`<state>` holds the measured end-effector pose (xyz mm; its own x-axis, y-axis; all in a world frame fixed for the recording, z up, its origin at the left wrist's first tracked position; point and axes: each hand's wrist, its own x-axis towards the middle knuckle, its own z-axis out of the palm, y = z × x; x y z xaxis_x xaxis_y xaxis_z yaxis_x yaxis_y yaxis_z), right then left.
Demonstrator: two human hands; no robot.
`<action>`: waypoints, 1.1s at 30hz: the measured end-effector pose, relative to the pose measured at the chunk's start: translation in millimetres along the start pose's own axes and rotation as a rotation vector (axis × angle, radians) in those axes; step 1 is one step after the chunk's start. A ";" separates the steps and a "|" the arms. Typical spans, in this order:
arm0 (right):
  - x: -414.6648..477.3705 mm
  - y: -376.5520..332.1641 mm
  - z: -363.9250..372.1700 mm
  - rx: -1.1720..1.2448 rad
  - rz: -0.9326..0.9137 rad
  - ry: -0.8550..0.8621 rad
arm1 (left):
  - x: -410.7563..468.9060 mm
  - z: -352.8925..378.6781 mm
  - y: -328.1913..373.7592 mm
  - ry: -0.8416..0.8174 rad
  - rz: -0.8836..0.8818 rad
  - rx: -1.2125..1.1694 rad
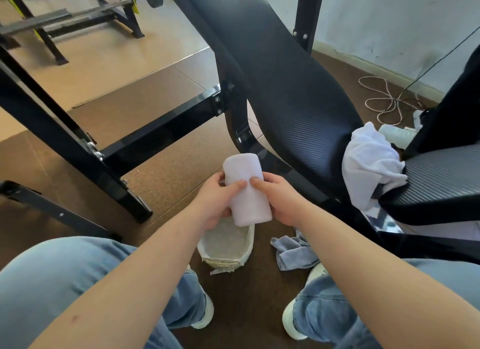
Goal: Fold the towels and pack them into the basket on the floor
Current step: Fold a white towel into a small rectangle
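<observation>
While left hand [217,202], right hand [281,200] clasp it | rolled towel [246,190]: long axis pointing away | above basket [225,263]

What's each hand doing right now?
Left hand: grips the rolled white towel.
Right hand: grips the same towel.

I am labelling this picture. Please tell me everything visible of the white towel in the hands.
The white towel is a soft-looking cloth, rolled or folded into a compact bundle. The left hand and right hand grip its sides, thumbs on top, holding it in the air over the basket.
</observation>
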<state>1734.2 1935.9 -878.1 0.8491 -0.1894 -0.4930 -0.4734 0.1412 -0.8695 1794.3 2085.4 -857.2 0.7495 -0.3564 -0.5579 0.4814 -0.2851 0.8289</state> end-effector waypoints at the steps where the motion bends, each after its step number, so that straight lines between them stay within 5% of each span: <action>1: 2.7 1.1 1.1 -0.017 0.015 -0.004 | 2.7 -2.5 -2.1 -0.004 -0.034 -0.048; 6: 20.1 9.2 14.5 -0.199 0.028 -0.063 | 21.6 -8.8 -21.7 0.048 -0.189 -0.256; 12: 53.2 22.8 13.3 -0.101 0.179 -0.318 | 58.0 -21.1 -48.6 0.153 -0.318 -0.529; 20: 111.3 45.6 22.5 0.038 0.284 -0.441 | 104.1 -32.7 -71.2 0.099 -0.301 -0.840; 24: 141.2 69.8 22.3 0.065 0.331 -0.443 | 132.9 -49.5 -94.5 0.045 -0.321 -0.735; 33: 193.0 125.3 15.2 -0.292 0.385 -0.354 | 189.3 -93.9 -161.0 0.022 -0.331 -0.223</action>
<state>1842.4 1931.8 -1081.7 0.6062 0.1649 -0.7780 -0.7648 -0.1472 -0.6272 1901.4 2147.3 -1092.3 0.5456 -0.2574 -0.7975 0.7838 -0.1800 0.5943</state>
